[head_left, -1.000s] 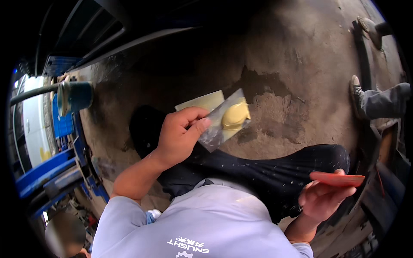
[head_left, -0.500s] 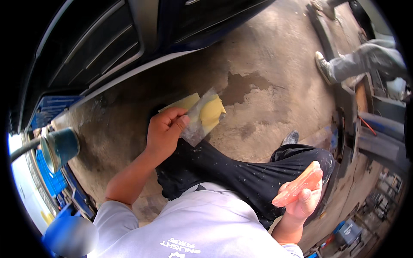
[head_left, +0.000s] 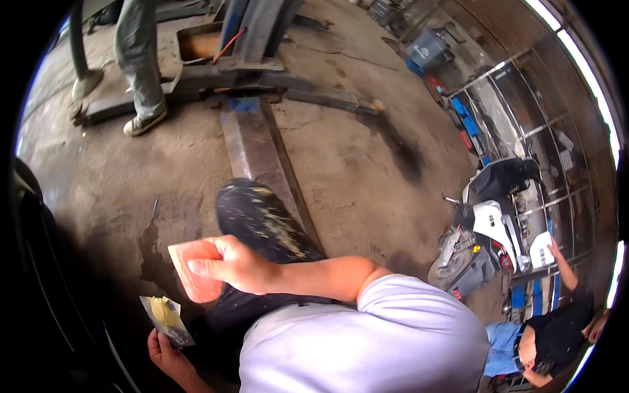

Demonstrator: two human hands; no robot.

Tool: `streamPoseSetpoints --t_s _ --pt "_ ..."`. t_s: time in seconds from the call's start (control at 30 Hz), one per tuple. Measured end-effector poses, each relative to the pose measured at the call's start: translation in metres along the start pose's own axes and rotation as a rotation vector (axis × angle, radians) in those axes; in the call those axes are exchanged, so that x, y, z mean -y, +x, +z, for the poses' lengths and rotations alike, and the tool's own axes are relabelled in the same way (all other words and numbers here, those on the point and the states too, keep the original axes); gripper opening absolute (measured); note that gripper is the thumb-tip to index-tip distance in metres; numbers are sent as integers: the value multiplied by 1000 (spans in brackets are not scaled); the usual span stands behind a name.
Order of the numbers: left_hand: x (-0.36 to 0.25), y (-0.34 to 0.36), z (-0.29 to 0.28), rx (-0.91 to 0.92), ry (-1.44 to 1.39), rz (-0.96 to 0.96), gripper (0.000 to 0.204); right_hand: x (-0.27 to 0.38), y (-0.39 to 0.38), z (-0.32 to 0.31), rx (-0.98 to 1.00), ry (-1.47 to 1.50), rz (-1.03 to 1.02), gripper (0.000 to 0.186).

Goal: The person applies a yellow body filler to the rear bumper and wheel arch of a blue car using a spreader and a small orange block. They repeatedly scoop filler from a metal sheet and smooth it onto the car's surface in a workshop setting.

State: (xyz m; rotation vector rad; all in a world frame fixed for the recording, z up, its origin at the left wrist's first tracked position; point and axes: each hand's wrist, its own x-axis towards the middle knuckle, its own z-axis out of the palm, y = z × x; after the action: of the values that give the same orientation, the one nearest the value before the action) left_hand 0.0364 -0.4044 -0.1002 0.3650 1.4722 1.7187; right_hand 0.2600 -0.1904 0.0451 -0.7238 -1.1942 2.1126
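Observation:
My left hand point(head_left: 165, 354) pinches the lower edge of a thin, shiny, flat plate point(head_left: 177, 335). A soft lump of yellow putty point(head_left: 164, 310) sits on the plate, which is tilted. Just to the right, my right hand point(head_left: 246, 265) is closed around a flat, orange-pink slab point(head_left: 196, 275), thumb lying across its face. I cannot tell what kind of tool or block the slab is. The two hands are apart, and the slab is above and to the right of the putty. My raised knee in speckled black trousers point(head_left: 262, 219) is behind the right hand.
Dark bodywork point(head_left: 46, 281) borders the left side. A steel lift base with arms point(head_left: 249, 82) crosses the floor ahead, beside a person's leg point(head_left: 137, 65). A white-and-black scooter point(head_left: 491, 226) stands at right, near another person in a black top point(head_left: 557, 334).
The view has swung to my right, bringing the scooter and shelving in. My right hand with the slab is now closer to the plate, which the left hand still holds.

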Motion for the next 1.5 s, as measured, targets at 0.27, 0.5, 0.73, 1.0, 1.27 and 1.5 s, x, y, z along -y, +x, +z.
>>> streamPoseSetpoints --t_s 0.27,0.5,0.73,1.0,1.27,1.5 --pt "-43 -13 49 -168 -27 52 27 -15 82 -36 70 230 71 25" --pt "-50 -21 102 -493 113 157 18 -33 143 -60 206 119 308 28" --pt "-38 -45 108 -768 82 200 19 -58 155 -9 778 -649 -345 18" --pt "-50 -45 107 -683 141 245 18 -56 135 14 893 -1063 -1079 17" --pt "-56 -20 68 -384 320 332 19 -65 106 26 671 -1285 -1129 18" --pt "-29 2 44 -466 562 403 26 -51 90 2 591 -1398 -761 13"
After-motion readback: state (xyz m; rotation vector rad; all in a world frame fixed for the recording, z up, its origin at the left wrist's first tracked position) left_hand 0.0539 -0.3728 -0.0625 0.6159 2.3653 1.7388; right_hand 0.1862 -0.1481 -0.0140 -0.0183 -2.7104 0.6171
